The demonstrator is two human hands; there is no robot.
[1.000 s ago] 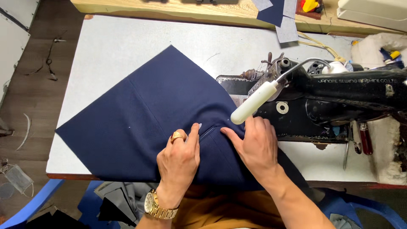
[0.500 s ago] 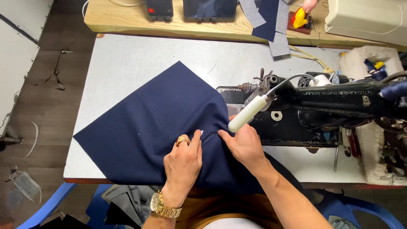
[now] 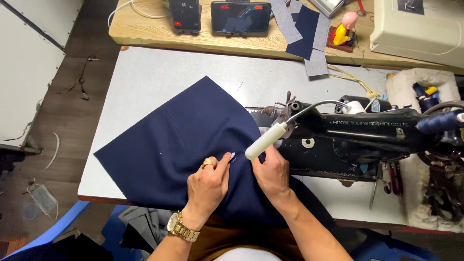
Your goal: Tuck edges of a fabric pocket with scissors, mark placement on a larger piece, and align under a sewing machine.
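A large piece of navy blue fabric lies spread on the white sewing table, its near edge hanging over the front. My left hand, with a gold ring and a gold watch, presses down on the cloth and pinches a fold. My right hand presses the same fold from the right, just below the white lamp tube of the black sewing machine. Both hands meet at a seam line in the cloth, close to the machine's needle end.
A wooden shelf behind the table holds two phones on stands, grey and navy fabric swatches and a small toy figure. A cream machine cover sits at back right. Thread spools stand at right.
The view has shifted, so the table and fabric sit lower and further right in frame. Both hands stay on the fold of navy fabric, nearly unmoved relative to the machine.
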